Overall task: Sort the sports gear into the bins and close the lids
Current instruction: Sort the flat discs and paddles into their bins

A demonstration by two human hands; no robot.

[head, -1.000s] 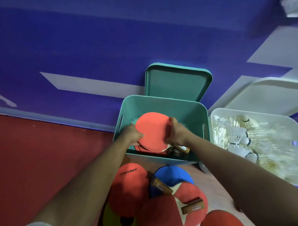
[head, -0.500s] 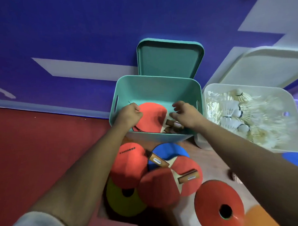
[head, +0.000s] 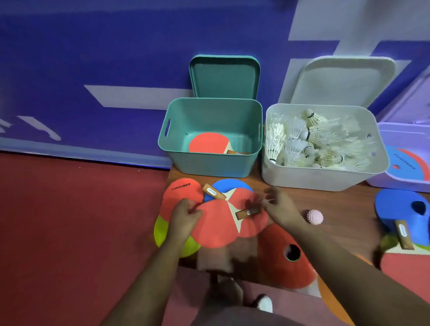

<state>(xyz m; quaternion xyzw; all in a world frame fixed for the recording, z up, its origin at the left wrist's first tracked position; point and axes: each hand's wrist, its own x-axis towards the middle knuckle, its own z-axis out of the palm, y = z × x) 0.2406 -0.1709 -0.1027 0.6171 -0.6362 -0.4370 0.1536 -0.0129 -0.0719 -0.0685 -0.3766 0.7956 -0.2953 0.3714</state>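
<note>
The green bin (head: pixel 209 163) stands open against the blue wall (head: pixel 108 56), its green lid (head: pixel 224 78) propped upright behind it. Inside, a single red paddle (head: pixel 207 143) lies flat on the bottom, handle towards the right. Just beside it, the white bin (head: pixel 307 178) is heaped with white shuttlecocks (head: pixel 303 140), and its white lid (head: pixel 340 81) leans back on the wall. At the right edge a lavender bin (head: pixel 405 185) holds a blue and red flat disc (head: pixel 409 163). A line of dark lettering curves across that disc but is too small to read. In front of the green bin a pile of paddles overlaps on the floor. The front red paddle (head: pixel 216 226) lies on top, a blue paddle (head: pixel 228 186) behind it and another red one (head: pixel 252 222) to its right. Two wooden handles (head: pixel 213 191) carry small oval labels whose print cannot be made out. An orange-red disc (head: pixel 181 195) under the pile bears a short line of black text, unreadable here, with a yellow disc (head: pixel 161 231) beneath it. The left hand (head: pixel 184 217) grips the left rim of the front red paddle, fingers curled on its edge. The right hand (head: pixel 279 207) is over the end of a handle, but it is blurred, so whether it grips anything cannot be told. A pink spiky ball (head: pixel 314 217) lies near it, and a red cone (head: pixel 283 258) and a blue cone (head: pixel 403 210) sit further right.
</note>
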